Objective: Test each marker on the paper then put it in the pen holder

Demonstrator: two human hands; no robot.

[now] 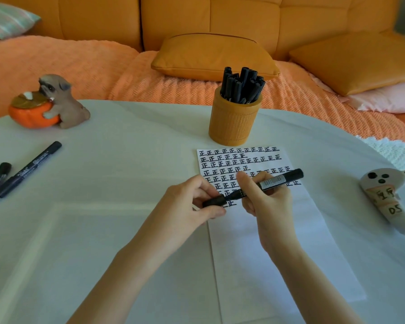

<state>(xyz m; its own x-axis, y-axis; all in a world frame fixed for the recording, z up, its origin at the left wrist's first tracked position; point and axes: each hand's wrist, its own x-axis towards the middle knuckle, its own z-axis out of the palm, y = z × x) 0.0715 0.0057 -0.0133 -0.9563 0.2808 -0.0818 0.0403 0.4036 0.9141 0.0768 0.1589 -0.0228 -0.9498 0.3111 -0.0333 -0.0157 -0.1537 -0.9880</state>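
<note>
My right hand (264,199) grips a black marker (281,179) by its barrel, tip pointing left, above the white paper (278,242). My left hand (192,204) pinches the marker's black cap (214,201), which sits just off or at the tip; I cannot tell whether they touch. Rows of black marks fill the paper's upper part. Behind the paper stands the orange pen holder (234,122) with several black markers in it. More black markers (31,168) lie at the table's left edge.
A pug figurine hugging an orange pumpkin bowl (49,104) stands at the back left. A grey labelled controller-like object (388,199) lies to the right of the paper. Beyond the white table (103,230) is an orange sofa with cushions (213,57).
</note>
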